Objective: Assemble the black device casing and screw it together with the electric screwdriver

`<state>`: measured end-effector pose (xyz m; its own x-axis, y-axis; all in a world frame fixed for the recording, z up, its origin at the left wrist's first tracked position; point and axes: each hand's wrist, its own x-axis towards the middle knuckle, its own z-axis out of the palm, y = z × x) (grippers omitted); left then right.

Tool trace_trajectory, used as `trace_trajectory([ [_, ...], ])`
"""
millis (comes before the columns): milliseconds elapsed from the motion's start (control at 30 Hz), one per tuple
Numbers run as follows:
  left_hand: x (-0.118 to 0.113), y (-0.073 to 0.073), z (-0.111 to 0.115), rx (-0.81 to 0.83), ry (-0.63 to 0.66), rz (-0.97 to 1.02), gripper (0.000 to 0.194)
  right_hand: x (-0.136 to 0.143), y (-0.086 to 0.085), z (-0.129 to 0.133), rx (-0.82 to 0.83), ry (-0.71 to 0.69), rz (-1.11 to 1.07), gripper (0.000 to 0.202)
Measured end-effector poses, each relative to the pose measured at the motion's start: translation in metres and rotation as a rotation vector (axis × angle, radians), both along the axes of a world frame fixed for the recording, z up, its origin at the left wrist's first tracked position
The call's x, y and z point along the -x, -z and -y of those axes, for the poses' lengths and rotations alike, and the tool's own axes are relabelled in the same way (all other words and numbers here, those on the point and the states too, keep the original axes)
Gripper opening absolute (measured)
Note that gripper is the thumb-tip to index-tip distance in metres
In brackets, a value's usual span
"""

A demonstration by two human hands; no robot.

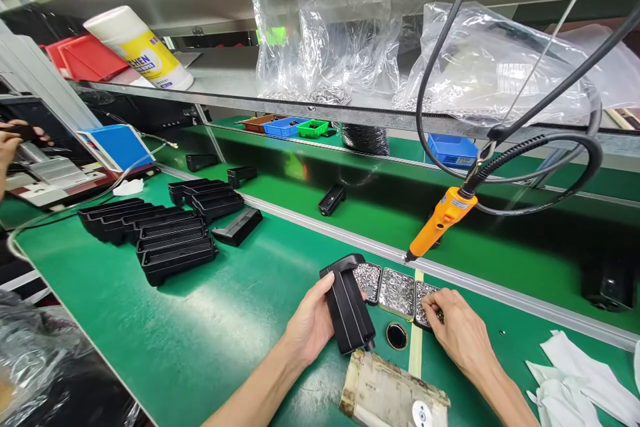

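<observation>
My left hand [309, 325] grips a black plastic housing [349, 307] by its left side and holds it on the green bench. My right hand [459, 332] reaches into the rightmost of three small metal trays [396, 291] filled with tiny screws, fingertips down in the screws. An orange electric screwdriver [440, 219] hangs on a cable just above and behind the trays. A small round black ring [397, 335] lies between my hands. A worn taped block [393, 392] sits at the near edge below it.
Rows of black housings [165, 233] are stacked at the left of the bench. White cloths [580, 380] lie at the right. A conveyor [390, 207] behind carries single black parts. Plastic bags [345, 27] and a wipes canister [143, 47] stand on the shelf above. Another person's hand [10, 140] shows at far left.
</observation>
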<state>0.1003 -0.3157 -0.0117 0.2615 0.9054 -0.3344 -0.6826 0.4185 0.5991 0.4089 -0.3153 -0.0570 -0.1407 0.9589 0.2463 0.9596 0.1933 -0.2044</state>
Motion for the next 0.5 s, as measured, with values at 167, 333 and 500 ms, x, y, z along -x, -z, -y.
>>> trace_trajectory([
  [167,0.0020,0.0006,0.0007,0.063,0.001,-0.013,0.045,-0.0094,0.0020,0.0035,-0.010,0.015,-0.049,0.011],
  [333,0.0019,-0.0003,0.0025,0.095,0.009,-0.024,0.049,-0.0097,0.0053,0.0032,0.003,-0.002,-0.035,0.015],
  [500,0.0004,0.0004,0.0003,0.082,0.002,-0.028,0.047,-0.0082,0.0035,-0.0033,-0.036,-0.023,-0.064,0.015],
])
